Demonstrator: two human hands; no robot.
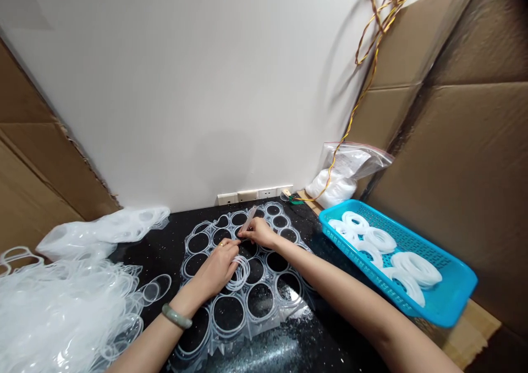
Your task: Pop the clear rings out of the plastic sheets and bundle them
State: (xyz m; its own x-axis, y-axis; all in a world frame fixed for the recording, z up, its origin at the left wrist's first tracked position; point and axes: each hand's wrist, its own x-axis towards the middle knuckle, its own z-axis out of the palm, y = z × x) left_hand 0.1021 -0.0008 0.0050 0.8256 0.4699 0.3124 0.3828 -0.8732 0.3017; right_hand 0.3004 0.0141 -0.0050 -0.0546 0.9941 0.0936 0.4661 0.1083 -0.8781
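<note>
My left hand (214,269) rests on a clear plastic sheet (243,329) with rows of round ring shapes, lying on a black speckled countertop (289,351). Its fingers pinch a small bunch of thin translucent rings (239,273). My right hand (259,232) sits just beyond it, holding a narrow translucent flat strip (248,220) upright against the sheet. The two hands nearly touch. A pale green bangle (176,316) circles my left wrist.
A blue plastic tray (342,240) holding coils of white rings stands to the right. A heap of clear plastic offcuts (61,318) and a white film bundle (91,235) lie left. Behind stand wall sockets (256,195), a zip bag (342,166) and yellow cable (373,59).
</note>
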